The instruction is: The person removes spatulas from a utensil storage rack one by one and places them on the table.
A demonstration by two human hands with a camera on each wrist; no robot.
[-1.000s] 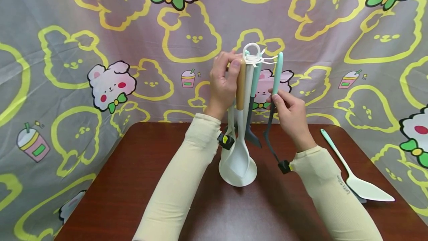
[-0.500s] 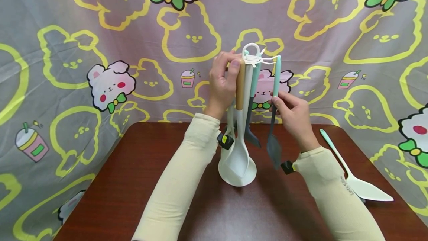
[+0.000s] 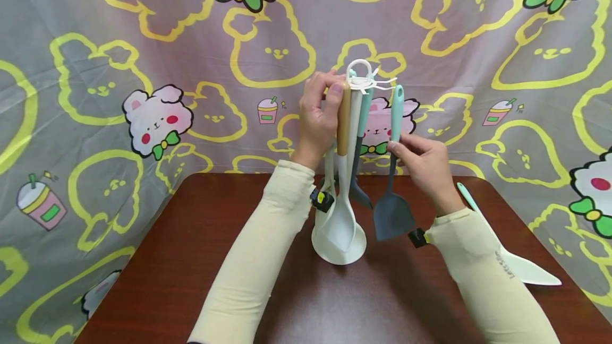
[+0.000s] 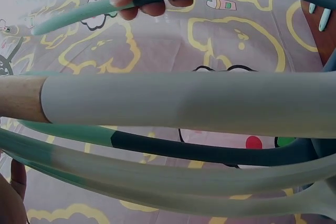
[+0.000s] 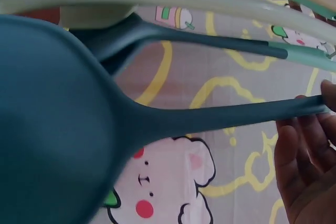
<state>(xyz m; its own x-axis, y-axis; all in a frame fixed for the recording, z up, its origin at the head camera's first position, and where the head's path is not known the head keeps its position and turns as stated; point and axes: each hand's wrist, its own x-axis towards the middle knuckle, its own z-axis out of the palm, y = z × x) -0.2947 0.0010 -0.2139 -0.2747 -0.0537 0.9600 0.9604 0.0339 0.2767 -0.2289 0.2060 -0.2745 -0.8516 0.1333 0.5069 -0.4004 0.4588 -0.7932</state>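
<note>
Right hand (image 3: 424, 166) pinches turner (image 3: 394, 216) as left hand (image 3: 318, 114) holds rack (image 3: 340, 259)

A person's right forearm slants up from the lower right, the fingers turned inward toward the rack. Thumb and fingertips close narrowly on the turner where its mint handle meets the dark neck (the left wrist view shows that pinch from the side). The handle rises above those fingers; the flat blade hangs below them, over the table (image 3: 210, 259). The handle's top end is just beside a hook of the rack; whether the two touch cannot be told.

The left arm reaches up, its hand raised near the rack's top, fingers bent in a hold there and thumb at the wooden handle of a spoon (image 3: 342, 171). Where the left fingertips end is hidden. The spoon's bowl hangs below that thumb, and a dark tool (image 3: 364, 113) with a mint handle hangs between the two sets of fingers.

Well to the right of the right fingers, partly behind the cream sleeve (image 3: 478, 269), a pale turner (image 3: 530, 269) lies on the table.
</note>
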